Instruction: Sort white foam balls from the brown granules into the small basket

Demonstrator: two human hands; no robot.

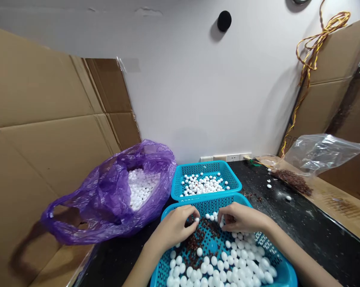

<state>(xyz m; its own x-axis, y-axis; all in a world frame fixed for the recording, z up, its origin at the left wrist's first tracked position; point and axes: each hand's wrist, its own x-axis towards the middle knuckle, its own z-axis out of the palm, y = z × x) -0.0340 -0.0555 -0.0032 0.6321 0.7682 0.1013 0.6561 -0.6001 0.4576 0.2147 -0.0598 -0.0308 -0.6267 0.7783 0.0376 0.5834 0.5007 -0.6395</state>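
Note:
In the head view, my left hand [179, 223] is over the near blue plastic basket [288, 275], its thumb and fingertips pinched on a small white ball [197, 219]. To its right, my right hand [239, 217] is closed, fingers curled down, with another white ball [221, 224] at its fingertips. Many loose white balls [242, 263] lie in the front and right of this basket. Small dark brown bits [194, 242] are scattered on the basket floor below and between my hands.
Behind stands a second blue basket [236, 185] with white balls. At left is an open purple plastic bag [108, 207] of white balls. On the right lie a clear plastic bag [323, 153], reddish-brown bits [293, 181] and stray balls on the black tabletop [305, 223]. Cardboard [48, 91] flanks the table.

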